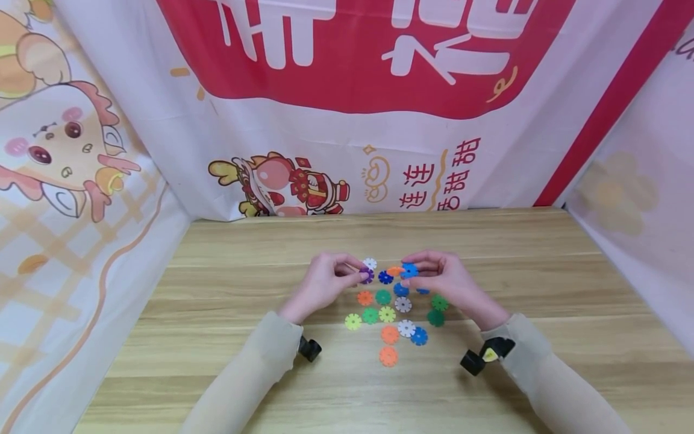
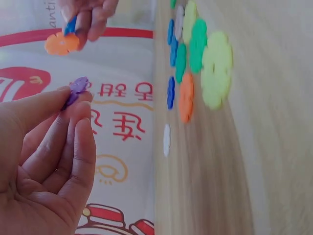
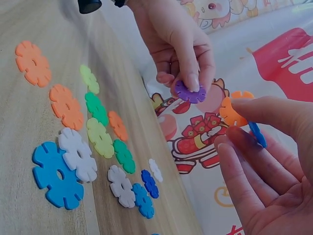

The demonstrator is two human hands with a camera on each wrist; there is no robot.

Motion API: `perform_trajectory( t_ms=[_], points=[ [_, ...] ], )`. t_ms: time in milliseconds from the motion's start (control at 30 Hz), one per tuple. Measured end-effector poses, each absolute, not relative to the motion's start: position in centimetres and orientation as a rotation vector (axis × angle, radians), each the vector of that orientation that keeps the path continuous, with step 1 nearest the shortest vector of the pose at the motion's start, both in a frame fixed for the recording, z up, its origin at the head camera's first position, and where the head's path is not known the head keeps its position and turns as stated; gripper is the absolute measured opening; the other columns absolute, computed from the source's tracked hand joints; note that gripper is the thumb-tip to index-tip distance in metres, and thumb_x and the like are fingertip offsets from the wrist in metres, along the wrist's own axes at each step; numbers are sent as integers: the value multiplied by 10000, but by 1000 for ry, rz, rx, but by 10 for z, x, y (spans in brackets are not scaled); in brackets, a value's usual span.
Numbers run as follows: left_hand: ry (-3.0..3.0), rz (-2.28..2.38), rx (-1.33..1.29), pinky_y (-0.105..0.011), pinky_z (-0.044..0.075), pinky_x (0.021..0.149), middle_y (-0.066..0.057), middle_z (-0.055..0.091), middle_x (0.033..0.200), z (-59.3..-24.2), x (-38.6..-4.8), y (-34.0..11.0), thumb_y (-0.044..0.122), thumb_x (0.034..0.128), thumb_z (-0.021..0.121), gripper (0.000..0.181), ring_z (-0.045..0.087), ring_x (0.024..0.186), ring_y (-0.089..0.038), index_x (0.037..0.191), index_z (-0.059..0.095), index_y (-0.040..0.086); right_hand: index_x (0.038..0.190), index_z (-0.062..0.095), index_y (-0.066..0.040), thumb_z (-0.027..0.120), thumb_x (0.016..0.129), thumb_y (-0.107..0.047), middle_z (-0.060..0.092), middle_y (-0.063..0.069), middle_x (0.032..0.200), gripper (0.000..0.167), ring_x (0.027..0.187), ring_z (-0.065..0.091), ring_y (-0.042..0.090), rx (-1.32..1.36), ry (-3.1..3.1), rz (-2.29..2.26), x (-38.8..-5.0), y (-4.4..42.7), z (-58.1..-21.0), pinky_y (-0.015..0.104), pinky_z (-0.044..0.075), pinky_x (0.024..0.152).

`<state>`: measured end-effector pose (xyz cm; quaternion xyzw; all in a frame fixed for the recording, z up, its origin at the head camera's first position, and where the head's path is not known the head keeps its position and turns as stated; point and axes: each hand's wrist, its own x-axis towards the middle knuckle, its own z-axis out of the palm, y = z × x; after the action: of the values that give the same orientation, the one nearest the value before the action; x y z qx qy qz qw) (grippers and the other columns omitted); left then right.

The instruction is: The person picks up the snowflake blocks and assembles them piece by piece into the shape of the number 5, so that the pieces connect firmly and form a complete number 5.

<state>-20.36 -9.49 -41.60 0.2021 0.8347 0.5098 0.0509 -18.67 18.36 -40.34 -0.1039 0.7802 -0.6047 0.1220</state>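
I see the left grip (image 1: 331,280) pinching a purple disc (image 3: 188,96) by its edge, with the thumb on a flat side. It is up off the counter (image 1: 228,271), at the far part, left of the right grip (image 1: 443,278). That one has its thumb and fingers on an orange disc (image 3: 234,112) and a blue disc (image 3: 257,134), and the blue one is on the right. Those two look stuck together, but I can't see the join well. The purple one and the orange one are near each other, not touching. All three look like thin, hard plastic, so I think they are very light and won't bend or break easily. They look smooth, so they could slip or spin in a loose pinch. The best place to hold one seems to be the rim, leaving some little slots free. I would hold the pair close to where they meet, so they don't twist apart. More discs (image 1: 388,356) lie flat, mostly on the near side; they may need a fingernail under the edge.
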Motion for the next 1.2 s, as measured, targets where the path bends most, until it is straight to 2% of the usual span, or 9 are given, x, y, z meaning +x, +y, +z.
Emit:
perform_trajectory(
  t_ms=[100, 233, 300, 533, 733, 867, 1033, 1200],
  points=[
    [2500, 1590, 580, -372, 586, 676, 71, 745, 851, -414, -197, -93, 184, 933, 774, 110, 725, 795, -230, 1038, 755, 154, 1245, 676, -42, 814, 894, -144, 734, 136, 1104, 390, 1000, 701, 269, -311, 2263, -1778, -187, 183, -404, 436, 579, 871],
    [2440, 1648, 556, -497, 587, 705, 50, 748, 838, -411, -191, -89, 190, 952, 755, 99, 725, 792, -295, 1039, 754, 144, 1240, 677, -42, 827, 882, -161, 736, 122, 1088, 406, 999, 698, 277, -335, 2266, -1781, -187, 182, -406, 410, 583, 857],
    [2436, 1654, 554, -512, 583, 703, 49, 748, 837, -409, -189, -88, 197, 955, 751, 103, 724, 786, -287, 1043, 756, 144, 1239, 677, -40, 826, 884, -167, 735, 119, 1089, 405, 1000, 698, 278, -351, 2270, -1782, -186, 182, -407, 372, 584, 849],
    [2480, 1627, 576, -301, 529, 608, 65, 741, 848, -404, -184, -83, 238, 958, 748, 133, 695, 749, -188, 1062, 772, 157, 1206, 689, -74, 841, 867, -159, 729, 112, 1092, 382, 997, 698, 315, -385, 2270, -1786, -186, 180, -409, 343, 585, 846],
    [2465, 1629, 590, -309, 534, 592, 49, 736, 833, -403, -183, -80, 225, 959, 748, 158, 690, 742, -235, 1081, 774, 127, 1192, 693, -58, 845, 866, -184, 722, 125, 1093, 381, 982, 698, 308, -422, 2272, -1785, -184, 176, -411, 353, 587, 842],
    [2450, 1635, 593, -325, 554, 629, 34, 737, 841, -405, -183, -78, 215, 955, 752, 170, 692, 750, -193, 1084, 770, 105, 1164, 715, -24, 808, 905, -192, 718, 122, 1100, 322, 971, 698, 292, -446, 2273, -1798, -185, 174, -414, 365, 587, 838],
    [2434, 1641, 599, -320, 554, 649, 29, 737, 843, -406, -183, -77, 201, 954, 751, 149, 690, 753, -162, 1075, 769, 115, 1090, 768, -55, 778, 932, -182, 740, 80, 1075, 203, 974, 688, 277, -489, 2323, -1762, -185, 174, -416, 339, 575, 832],
    [2433, 1645, 583, -281, 519, 603, 40, 730, 828, -407, -183, -76, 188, 957, 747, 119, 680, 745, -215, 1059, 770, 132, 1056, 782, -82, 777, 933, -184, 750, 59, 1053, 160, 970, 679, 287, -490, 2335, -1755, -185, 173, -416, 391, 568, 838]
  ],
)
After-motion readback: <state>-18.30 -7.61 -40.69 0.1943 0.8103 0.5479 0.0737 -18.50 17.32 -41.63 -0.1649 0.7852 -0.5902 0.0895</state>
